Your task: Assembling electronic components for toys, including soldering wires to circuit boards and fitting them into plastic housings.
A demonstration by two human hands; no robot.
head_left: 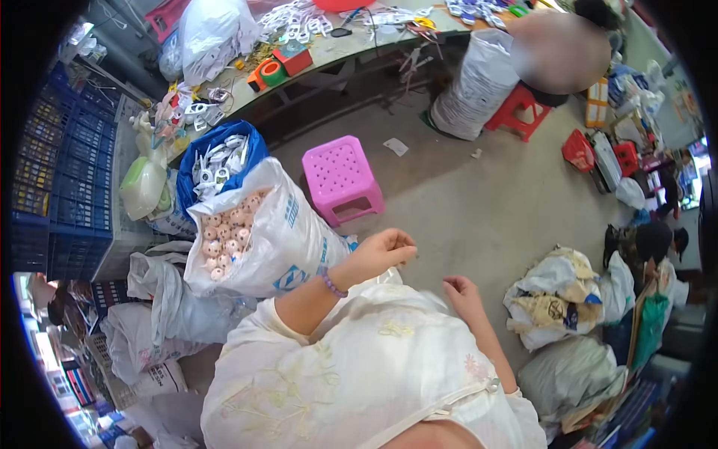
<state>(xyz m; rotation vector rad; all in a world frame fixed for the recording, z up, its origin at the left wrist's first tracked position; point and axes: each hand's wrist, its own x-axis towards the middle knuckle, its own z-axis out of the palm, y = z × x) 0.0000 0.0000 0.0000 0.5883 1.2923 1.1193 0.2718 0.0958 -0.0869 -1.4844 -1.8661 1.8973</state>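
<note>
In front of my body I hold my left hand (pixel 387 250) in the air, a purple bead bracelet (pixel 333 284) on its wrist. Its fingers are loosely bent and a little apart, with nothing visible in them. Lower and to the right hangs my right hand (pixel 463 293), fingers slightly curled and likewise with no object showing. Nearest to the left hand is a large white woven sack (pixel 288 224), its mouth full of small pinkish balls with dark marks (pixel 224 236). A pink plastic stool (pixel 338 173) stands on the floor beyond my hands.
Behind the sack, a blue bag (pixel 258 150) holds white plastic parts. A long workbench (pixel 351 49) carries piles of parts and a tape dispenser (pixel 268 73). A person sits on a red stool (pixel 521 112) by a tall sack (pixel 476 86). Stuffed sacks (pixel 557 299) line the right; blue crates (pixel 82 157) the left.
</note>
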